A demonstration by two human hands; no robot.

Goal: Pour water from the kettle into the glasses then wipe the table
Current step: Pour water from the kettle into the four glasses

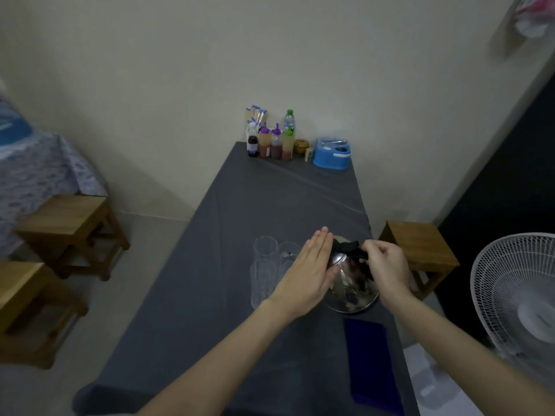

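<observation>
A shiny steel kettle [353, 291] with a black handle stands on the grey table [210, 310], right of centre. My right hand [386, 267] is closed around the black handle at the kettle's top. My left hand [309, 270] lies flat with fingers straight against the kettle's left side, hiding part of it. Several clear glasses [265, 267] stand just left of the kettle, partly behind my left hand. A dark blue cloth [371, 361] lies folded on the table, nearer to me than the kettle.
Sauce bottles [271, 142], a water bottle [289, 120] and a blue plastic holder [332, 156] stand at the table's far end by the wall. Wooden stools [75, 229] stand left, another stool [420, 250] right. A white fan [516, 295] is at the right edge.
</observation>
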